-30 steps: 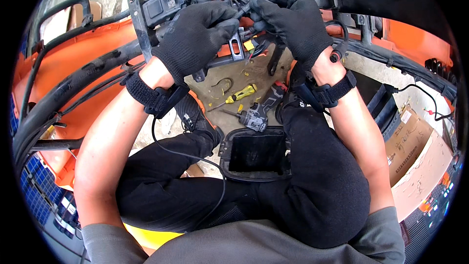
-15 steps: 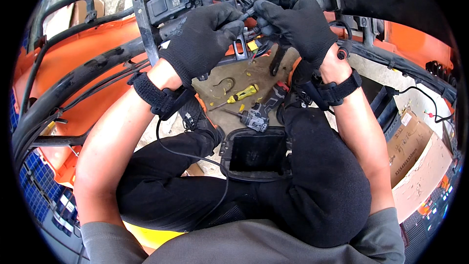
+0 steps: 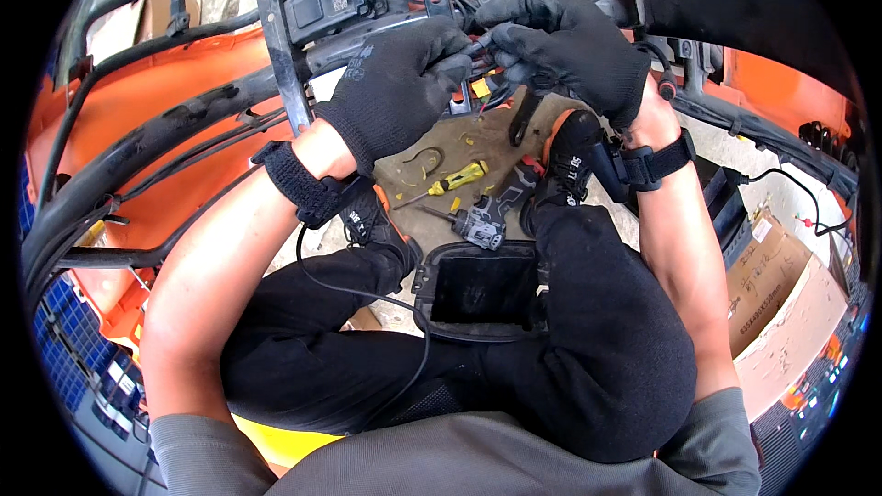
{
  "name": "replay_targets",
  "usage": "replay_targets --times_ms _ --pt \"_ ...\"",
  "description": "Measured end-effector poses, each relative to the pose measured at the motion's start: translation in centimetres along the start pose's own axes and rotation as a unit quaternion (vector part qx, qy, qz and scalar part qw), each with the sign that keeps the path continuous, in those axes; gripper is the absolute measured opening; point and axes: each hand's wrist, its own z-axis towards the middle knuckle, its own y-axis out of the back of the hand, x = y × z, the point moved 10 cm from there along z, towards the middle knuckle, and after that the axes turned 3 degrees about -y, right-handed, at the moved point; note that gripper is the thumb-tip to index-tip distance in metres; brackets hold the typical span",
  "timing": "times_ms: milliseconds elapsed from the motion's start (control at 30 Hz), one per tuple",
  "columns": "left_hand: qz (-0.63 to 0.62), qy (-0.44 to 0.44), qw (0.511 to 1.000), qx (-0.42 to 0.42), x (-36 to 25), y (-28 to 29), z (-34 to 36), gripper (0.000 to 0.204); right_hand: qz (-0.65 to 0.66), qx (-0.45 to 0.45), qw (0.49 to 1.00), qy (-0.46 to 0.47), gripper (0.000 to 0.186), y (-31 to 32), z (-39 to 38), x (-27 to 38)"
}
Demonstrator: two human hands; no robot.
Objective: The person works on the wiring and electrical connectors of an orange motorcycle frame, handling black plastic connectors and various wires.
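Observation:
Both my hands wear black knit gloves and meet among the wires of a vehicle frame. My left hand (image 3: 404, 83) is closed, thumb and finger pinching a dark cable connector (image 3: 478, 48). From the other side my right hand (image 3: 570, 50) pinches at the same connector, its fingers curled and partly hiding it. Whether the two connector halves are joined I cannot tell. Just below the fingertips is a yellow tag (image 3: 482, 87) among thin wires. A black rectangular box (image 3: 322, 11) is fixed to the frame beyond my left hand.
On the ground between my feet lie a yellow screwdriver (image 3: 457, 177) and a cordless driver (image 3: 482, 220), with yellow scraps around. A black open bin (image 3: 482, 289) stands nearer me. Black frame tubes (image 3: 175, 124) cross orange body panels (image 3: 202, 78). A cardboard box (image 3: 781, 303) sits at right.
Both hands have come slightly nearer to me, still pinching at the connector. My right wrist has shifted a little to the right.

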Motion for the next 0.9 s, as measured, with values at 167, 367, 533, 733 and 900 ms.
replay_targets --times_ms 167,367,533,733,900 --pt "-0.027 -0.004 1.000 0.005 -0.1 -0.2 -0.1 0.016 -0.061 0.012 0.995 0.075 0.024 -0.1 -0.1 1.0" --pt "-0.046 0.020 0.999 0.018 0.4 -0.7 0.0 0.015 -0.070 0.022 0.997 -0.002 0.019 0.3 0.2 -0.6" --pt "-0.025 0.058 0.997 0.036 1.3 -0.8 -0.3 0.016 -0.080 0.043 0.996 -0.023 0.017 -0.1 -0.1 0.4" --pt "-0.040 0.095 0.994 0.041 1.4 -1.1 -0.4 0.019 -0.069 0.040 0.996 -0.037 0.020 -0.2 -0.2 -0.1" --pt "-0.018 0.046 0.998 0.047 1.2 -0.9 -0.5 0.020 -0.090 0.045 0.993 -0.069 0.021 -0.4 -0.2 -0.1"
